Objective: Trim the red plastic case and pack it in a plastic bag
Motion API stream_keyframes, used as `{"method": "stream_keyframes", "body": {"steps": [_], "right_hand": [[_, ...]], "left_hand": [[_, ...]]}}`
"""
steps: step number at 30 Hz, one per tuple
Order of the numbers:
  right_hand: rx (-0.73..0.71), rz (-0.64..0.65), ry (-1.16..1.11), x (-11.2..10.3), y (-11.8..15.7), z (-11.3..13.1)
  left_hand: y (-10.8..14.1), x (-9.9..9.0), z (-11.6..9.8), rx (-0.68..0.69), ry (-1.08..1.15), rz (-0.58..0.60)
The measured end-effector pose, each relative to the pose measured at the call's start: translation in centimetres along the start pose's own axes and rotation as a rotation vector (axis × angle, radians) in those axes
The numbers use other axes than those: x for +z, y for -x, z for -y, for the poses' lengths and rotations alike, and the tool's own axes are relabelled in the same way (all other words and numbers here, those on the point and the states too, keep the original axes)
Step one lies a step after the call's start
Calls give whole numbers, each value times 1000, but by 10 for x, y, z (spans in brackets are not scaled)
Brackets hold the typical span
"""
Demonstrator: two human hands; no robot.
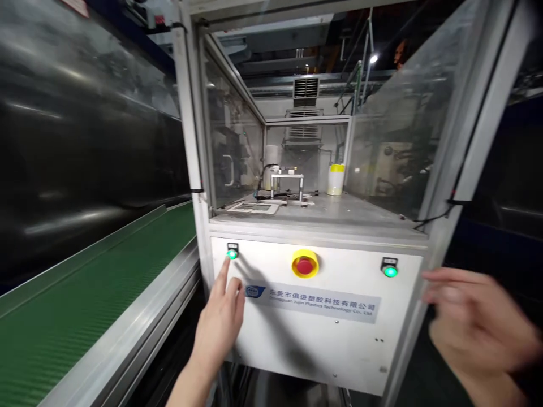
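Left green button (232,255) sits left of the red stop button (304,266), at the index fingertip of our empty, loosely spread left hand (219,316). Right of that stop button, beyond and apart from the right green button (391,272), hangs our right hand (479,325); we cannot tell its blurred grip.

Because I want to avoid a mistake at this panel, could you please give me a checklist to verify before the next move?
1. Left hand at the left green button: ok, its index finger reaches it.
2. Left button pressed in: cannot tell.
3. Right hand on the right green button: not ok, it is apart, to the right.
4. Both green buttons lit: ok.
5. Red button unobstructed: ok, neither hand covers it.
6. Both hands outside the enclosure: ok.
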State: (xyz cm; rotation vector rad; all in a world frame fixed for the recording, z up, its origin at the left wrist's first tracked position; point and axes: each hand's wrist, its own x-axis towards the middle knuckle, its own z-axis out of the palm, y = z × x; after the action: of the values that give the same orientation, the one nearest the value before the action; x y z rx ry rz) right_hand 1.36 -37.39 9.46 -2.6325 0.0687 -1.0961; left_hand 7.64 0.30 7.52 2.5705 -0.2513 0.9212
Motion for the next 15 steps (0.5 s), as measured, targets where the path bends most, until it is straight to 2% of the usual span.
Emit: {"method": "stream_keyframes", "body": {"steps": [2,3,5,9,13,15], "right_hand": [[68,-240,-143,27,13,-18],[71,-313,-200,37,16,-23],[36,-345,-236,52,16,-32],[-36,-269,-18,74,15,-46],[-108,-422,203,78,11,-48],[-125,-491,207,73,9,-44]], "left_hand": [[-11,8,4,20,-19,18],[-14,13,5,25,-28,28],[-16,21,9,29,-54,38],[-19,29,14,15,-70,48],[-29,18,21,-17,-113,131],[-34,7,25,-26,-73,170]]}}
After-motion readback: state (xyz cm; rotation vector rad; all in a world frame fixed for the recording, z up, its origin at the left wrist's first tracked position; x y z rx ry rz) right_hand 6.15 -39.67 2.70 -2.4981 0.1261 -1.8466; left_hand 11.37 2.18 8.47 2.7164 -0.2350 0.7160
